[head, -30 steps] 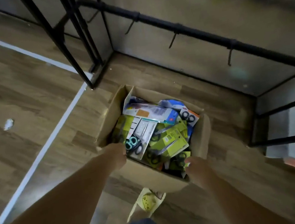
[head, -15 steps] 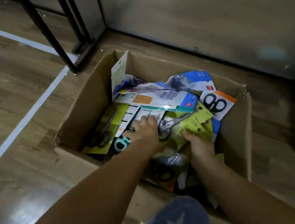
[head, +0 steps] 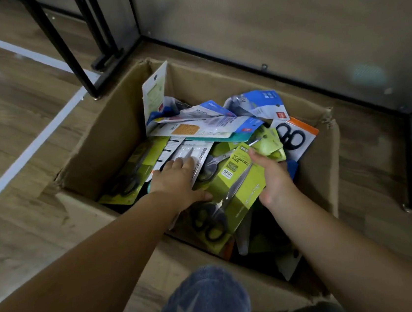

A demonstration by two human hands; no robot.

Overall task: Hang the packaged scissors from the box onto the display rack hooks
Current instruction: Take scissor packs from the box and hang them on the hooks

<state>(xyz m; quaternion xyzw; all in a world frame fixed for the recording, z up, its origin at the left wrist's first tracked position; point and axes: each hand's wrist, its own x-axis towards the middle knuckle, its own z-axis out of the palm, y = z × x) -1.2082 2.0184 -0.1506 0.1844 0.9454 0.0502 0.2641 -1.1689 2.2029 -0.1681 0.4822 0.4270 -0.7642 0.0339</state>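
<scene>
An open cardboard box (head: 110, 138) on the floor holds a heap of packaged scissors in green, blue, white and orange cards. My right hand (head: 275, 176) is closed on the right edge of a green "SCISSORS GRIP" pack (head: 239, 188) with black-handled scissors, lying tilted on top of the heap. My left hand (head: 177, 181) rests flat, fingers spread, on a white pack (head: 189, 152), its thumb against the green pack's left edge. The rack's black legs (head: 66, 46) stand at upper left; its hooks are out of view.
A grey panel (head: 262, 28) backs the rack just behind the box. More black frame (head: 410, 158) stands at the right. White tape lines (head: 27, 150) cross the wooden floor on the left. My knee in jeans (head: 203, 302) is at the bottom.
The view has closed in on the box and the hook bar has left the frame. Both hands went from the box's near rim into the heap; the right hand has taken hold of the green pack.
</scene>
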